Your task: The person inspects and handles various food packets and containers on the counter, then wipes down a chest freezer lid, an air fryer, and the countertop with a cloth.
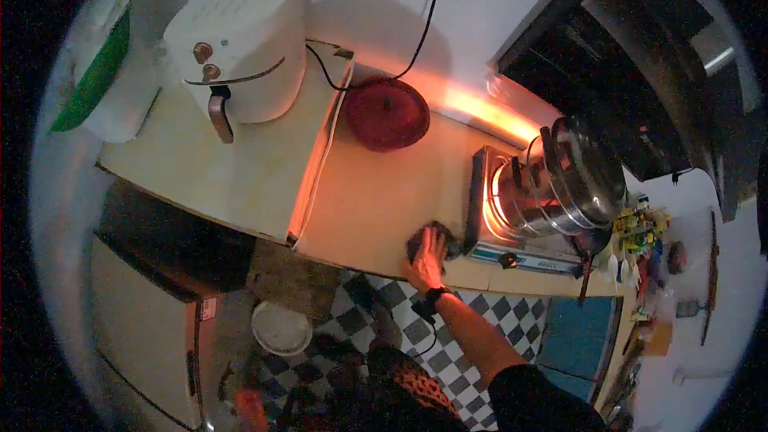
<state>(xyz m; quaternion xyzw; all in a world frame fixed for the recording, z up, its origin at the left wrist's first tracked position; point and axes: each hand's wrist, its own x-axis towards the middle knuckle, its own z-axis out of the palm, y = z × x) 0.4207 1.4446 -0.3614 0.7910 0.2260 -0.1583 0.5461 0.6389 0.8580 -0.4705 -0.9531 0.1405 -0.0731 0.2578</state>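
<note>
My right hand (428,261), with a dark band on the wrist, presses down on a dark bunched cloth (450,242) on the countertop (384,208). Its fingers lie over the cloth near the counter's front edge. To the right of this hand stands a gas stove (524,256), its burner side glowing orange. Low at the bottom left, my left hand (251,410) hangs over the floor, away from the counter. It is dim and smeared, so its fingers do not show clearly.
Tall stacked metal pots (560,184) stand on the stove, and a pan handle (585,276) juts out in front. A dark red round lid or basket (387,114) sits at the back. On the left is a white air fryer (240,48); its cable (420,44) runs to the wall.
</note>
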